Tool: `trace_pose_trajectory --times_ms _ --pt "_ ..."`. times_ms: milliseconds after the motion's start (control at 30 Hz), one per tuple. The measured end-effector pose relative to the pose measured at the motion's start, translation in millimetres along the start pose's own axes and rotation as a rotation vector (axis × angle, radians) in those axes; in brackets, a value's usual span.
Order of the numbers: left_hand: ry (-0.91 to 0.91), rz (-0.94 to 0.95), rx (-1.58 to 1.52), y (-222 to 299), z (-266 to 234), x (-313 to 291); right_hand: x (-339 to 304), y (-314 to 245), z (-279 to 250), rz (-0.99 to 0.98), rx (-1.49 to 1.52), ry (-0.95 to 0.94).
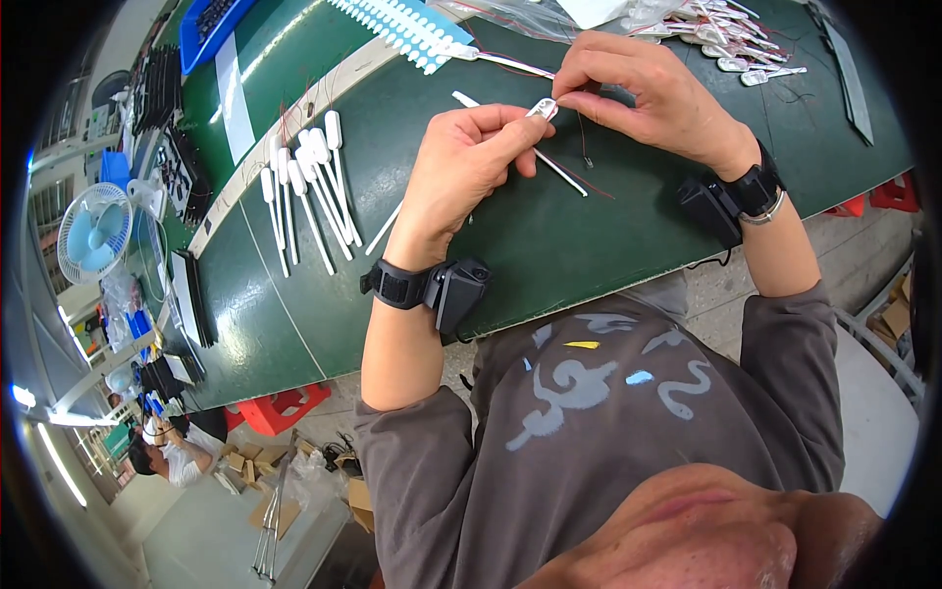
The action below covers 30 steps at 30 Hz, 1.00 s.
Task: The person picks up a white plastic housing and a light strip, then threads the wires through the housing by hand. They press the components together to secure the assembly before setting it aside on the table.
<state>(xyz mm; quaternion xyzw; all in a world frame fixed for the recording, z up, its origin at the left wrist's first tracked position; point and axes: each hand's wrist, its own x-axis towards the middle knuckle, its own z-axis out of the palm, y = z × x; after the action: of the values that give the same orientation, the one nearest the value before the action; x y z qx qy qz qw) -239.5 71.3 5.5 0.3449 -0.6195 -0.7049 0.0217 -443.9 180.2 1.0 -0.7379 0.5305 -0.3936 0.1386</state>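
Note:
Close to the middle of the green table, my left hand (476, 157) pinches a small white oval plastic head (543, 109) between thumb and fingers. My right hand (653, 93) comes in from the right, its thumb and forefinger pressed together at the head's edge. What lies between those fingertips is too small to make out. Thin wires hang below them. A white stem (562, 175) shows under my hands; whether it belongs to the held piece I cannot tell. Beyond my hands, another white piece with red wires (466, 52) touches a blue sheet of white stickers (402, 29).
Several white paddle-shaped pieces (314, 162) with long stems and wires lie to the left. A pile of similar pieces (716, 34) is at the far right, near a grey strip (846, 83). A blue bin (211, 29) stands far left; red stools (280, 407) are below the table edge.

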Motion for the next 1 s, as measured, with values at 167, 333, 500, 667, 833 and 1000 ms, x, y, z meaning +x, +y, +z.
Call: trace_pose_trajectory --times_ms 167,333,500,667,833,1000 --pt "0.016 0.025 0.022 0 1 0 0 1 1 -0.015 0.002 0.001" --pt "0.053 0.069 0.067 -2 5 1 0 -1 0 0.011 0.021 -0.019" --pt "0.063 0.114 0.092 -5 5 2 -2 5 2 0.054 0.1 -0.023" --pt "0.084 0.172 0.165 -7 8 1 -4 6 0 0.196 0.226 -0.129" --pt "0.127 0.159 0.273 -12 9 2 -4 -1 0 0.376 0.328 -0.198" --pt "0.116 0.195 0.383 -22 8 4 -6 6 2 0.509 0.351 -0.386"
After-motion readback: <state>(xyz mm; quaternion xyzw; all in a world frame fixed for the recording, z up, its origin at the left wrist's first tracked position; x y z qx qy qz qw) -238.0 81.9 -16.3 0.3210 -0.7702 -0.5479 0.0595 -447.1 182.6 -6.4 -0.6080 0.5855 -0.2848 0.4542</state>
